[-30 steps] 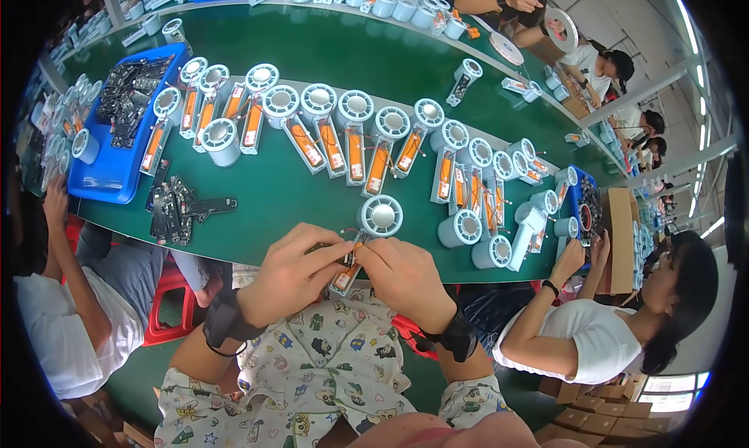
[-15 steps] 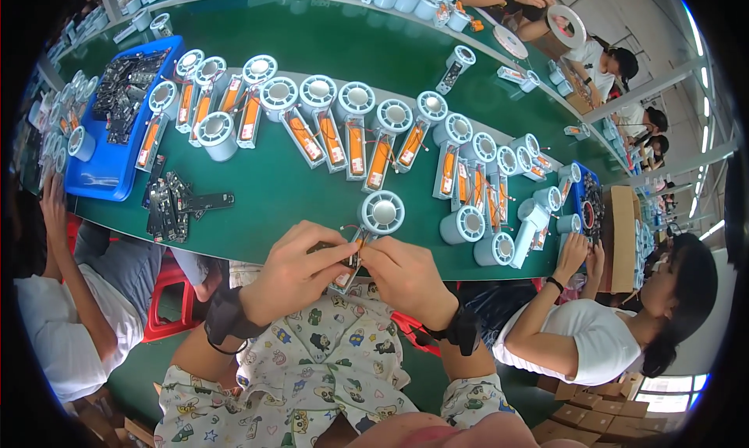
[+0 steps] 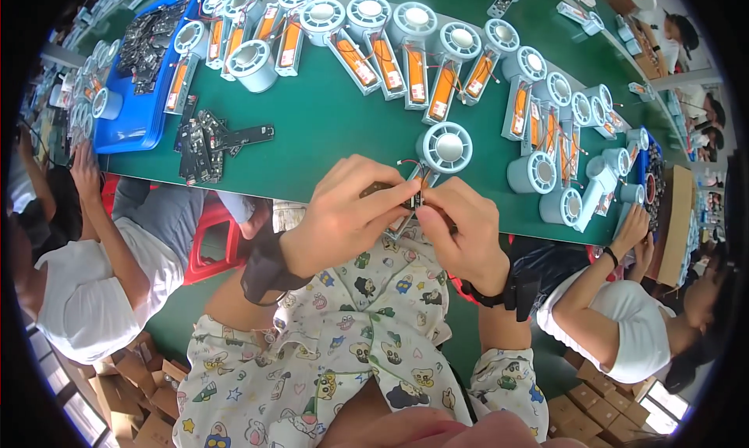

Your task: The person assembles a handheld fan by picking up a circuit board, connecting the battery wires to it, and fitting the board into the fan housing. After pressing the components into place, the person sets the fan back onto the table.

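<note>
A small black circuit board [image 3: 376,189] is gripped between the thumb and fingers of my left hand [image 3: 351,206]. My right hand [image 3: 464,226] is closed in a pinch at the board's right end, where the fingertips of both hands meet; what it pinches is too small and hidden to make out. Under my hands lies a pale blue handheld unit with a round, vented head [image 3: 447,148]. Its handle [image 3: 400,226] points toward me, mostly covered by my fingers. A thin red wire [image 3: 407,162] loops out beside the head.
Beyond my hands stand several similar units [image 3: 415,19] with orange batteries in their handles. Loose circuit boards [image 3: 207,148] lie at the left, near a blue tray [image 3: 129,136] heaped with more. Co-workers sit on both sides; one's hand [image 3: 633,223] rests at the table's right edge.
The view has tilted, so the table and units appear higher and farther right. Both hands stay together over the same unit, with fingers slightly shifted around the board.
</note>
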`<action>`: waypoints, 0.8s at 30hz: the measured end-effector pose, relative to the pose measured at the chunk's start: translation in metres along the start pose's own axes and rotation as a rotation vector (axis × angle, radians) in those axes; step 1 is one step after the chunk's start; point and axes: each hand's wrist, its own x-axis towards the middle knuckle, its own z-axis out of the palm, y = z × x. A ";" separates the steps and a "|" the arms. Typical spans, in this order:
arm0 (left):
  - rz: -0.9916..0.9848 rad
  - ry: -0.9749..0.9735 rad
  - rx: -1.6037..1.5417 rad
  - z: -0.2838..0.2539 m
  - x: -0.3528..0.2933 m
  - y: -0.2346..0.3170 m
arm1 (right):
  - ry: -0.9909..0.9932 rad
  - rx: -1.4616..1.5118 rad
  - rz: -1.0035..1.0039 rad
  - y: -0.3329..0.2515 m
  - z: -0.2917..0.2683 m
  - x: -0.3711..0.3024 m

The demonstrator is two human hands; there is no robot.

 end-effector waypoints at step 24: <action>0.020 0.062 0.352 -0.004 -0.019 0.013 | -0.311 -0.605 0.147 -0.026 0.002 0.035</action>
